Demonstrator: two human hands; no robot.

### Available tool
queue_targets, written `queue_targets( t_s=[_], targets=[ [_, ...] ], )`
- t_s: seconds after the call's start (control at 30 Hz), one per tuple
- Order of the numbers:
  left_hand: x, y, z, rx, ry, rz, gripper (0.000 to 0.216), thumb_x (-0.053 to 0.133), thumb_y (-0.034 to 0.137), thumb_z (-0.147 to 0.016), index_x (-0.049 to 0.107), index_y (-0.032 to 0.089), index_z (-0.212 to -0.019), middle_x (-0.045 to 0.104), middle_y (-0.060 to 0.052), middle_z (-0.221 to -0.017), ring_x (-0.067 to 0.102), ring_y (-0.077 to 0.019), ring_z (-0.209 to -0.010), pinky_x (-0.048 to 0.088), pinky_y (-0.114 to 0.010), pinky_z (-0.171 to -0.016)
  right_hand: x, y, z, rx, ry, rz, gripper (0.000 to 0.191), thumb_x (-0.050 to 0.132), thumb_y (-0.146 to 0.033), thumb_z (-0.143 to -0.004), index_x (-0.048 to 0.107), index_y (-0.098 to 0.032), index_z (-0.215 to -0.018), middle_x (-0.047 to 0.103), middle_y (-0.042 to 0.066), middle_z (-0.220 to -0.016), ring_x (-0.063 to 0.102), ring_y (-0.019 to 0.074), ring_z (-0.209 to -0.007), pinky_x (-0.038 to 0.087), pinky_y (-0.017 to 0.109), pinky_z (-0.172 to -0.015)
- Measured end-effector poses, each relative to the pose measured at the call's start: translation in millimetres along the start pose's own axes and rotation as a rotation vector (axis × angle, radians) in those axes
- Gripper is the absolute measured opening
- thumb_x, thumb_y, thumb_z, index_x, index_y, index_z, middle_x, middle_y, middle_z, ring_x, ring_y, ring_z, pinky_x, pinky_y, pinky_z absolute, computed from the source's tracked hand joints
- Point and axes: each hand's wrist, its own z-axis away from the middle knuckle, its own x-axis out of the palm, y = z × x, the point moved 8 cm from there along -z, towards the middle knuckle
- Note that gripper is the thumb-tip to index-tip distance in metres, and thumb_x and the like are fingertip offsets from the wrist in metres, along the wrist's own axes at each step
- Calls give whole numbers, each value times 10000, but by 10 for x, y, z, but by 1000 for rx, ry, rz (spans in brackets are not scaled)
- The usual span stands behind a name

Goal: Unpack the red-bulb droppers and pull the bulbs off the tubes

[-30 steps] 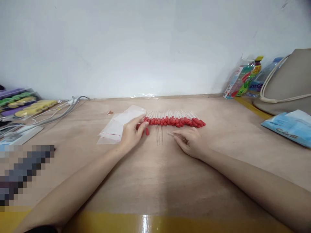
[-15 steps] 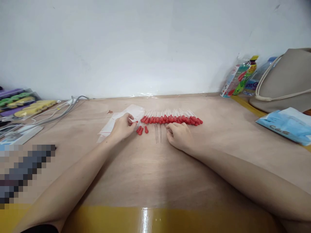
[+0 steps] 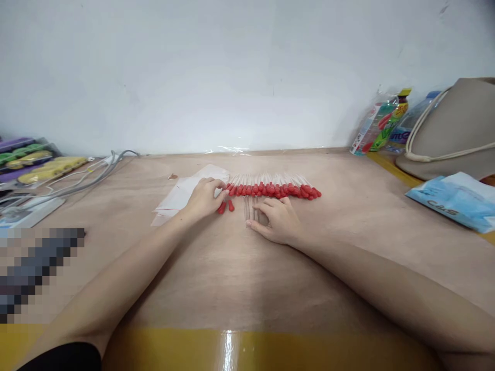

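Note:
A row of glass droppers with red rubber bulbs [image 3: 274,190] lies across the middle of the wooden table [image 3: 247,278]. My left hand [image 3: 204,199] rests at the row's left end with its fingers curled together; what they pinch is hidden. Two loose red bulbs [image 3: 226,207] lie just under its fingertips. A few bare glass tubes [image 3: 249,207] lie in front of the row. My right hand [image 3: 275,219] lies on the table beside them, fingers stretched out and touching the tubes.
Clear plastic bags [image 3: 181,193] lie under and left of my left hand. Grey cables [image 3: 93,178] and coloured packs [image 3: 42,167] sit at far left. A beige bag [image 3: 456,134], bottles [image 3: 381,123] and a blue packet [image 3: 452,198] stand at right.
My left hand moved right from the bags to the row's left end. My right hand slid down and left, and its fingers spread over the bare tubes.

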Motion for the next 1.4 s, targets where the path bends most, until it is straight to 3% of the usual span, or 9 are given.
queue_targets(
  t_s=[0.2,0.37,0.47,0.53,0.73,1.07,1.17,1.23,1.4],
  targets=[
    [185,-78,-78,-169,-85,77,211,479,339,-809,627,193,-848,668,-43,-802,596,-205,-779,436,-309,-699,-33,35,15,24,-1,-70,393,507,-534,-795,623,-183,-929,613,41,-868,534,165,-806,253,311,-727],
    [-1,-129,-34,-248,117,142,180,501,318,-810,576,188,-910,653,-25,-765,598,-177,-713,444,-299,-678,-66,97,58,11,34,-61,297,522,-464,-808,630,-197,-879,600,33,-819,523,173,-798,288,335,-732],
    [-207,-57,97,-174,313,169,199,513,294,-815,537,177,-973,628,-25,-799,586,-152,-705,454,-280,-668,-124,160,112,-50,133,-71,266,554,-402,-792,620,-186,-933,577,72,-934,521,194,-860,352,350,-750],
    [-261,58,226,-69,367,219,185,518,267,-819,525,171,-977,616,-29,-849,581,-136,-714,464,-267,-678,-181,201,158,-99,206,-73,305,560,-364,-785,592,-178,-1023,550,103,-1030,515,214,-928,395,363,-775],
    [-60,503,580,314,222,305,110,486,202,-855,527,179,-955,602,-32,-880,573,-129,-799,470,-256,-729,-373,260,244,-122,351,37,531,555,-386,-792,448,-162,-1261,513,140,-1178,476,254,-1085,407,406,-877],
    [-26,706,633,435,223,326,76,480,174,-862,549,178,-893,605,-28,-822,580,-123,-797,490,-258,-740,-145,135,140,-272,104,26,250,485,-326,-868,640,-227,-1036,631,44,-1097,487,224,-1125,379,433,-951],
    [-3,752,614,441,218,253,193,506,216,-853,557,171,-1033,616,-78,-1001,568,-174,-982,478,-338,-856,-147,115,139,-309,122,-44,225,485,-284,-871,657,-215,-998,656,40,-1055,497,211,-1132,393,428,-966],
    [50,795,587,456,194,183,304,530,272,-843,539,171,-1130,555,-112,-1178,469,-236,-1166,417,-427,-952,-157,100,147,-327,140,-77,228,486,-267,-871,653,-205,-1013,660,44,-1054,493,210,-1147,392,435,-981],
    [176,902,527,505,147,88,248,506,302,-859,606,189,-1057,517,-90,-1265,341,-257,-1282,297,-492,-1047,-138,84,172,-365,166,-108,240,479,-237,-872,637,-188,-1045,654,66,-1071,514,203,-1134,428,432,-969]
  ],
)
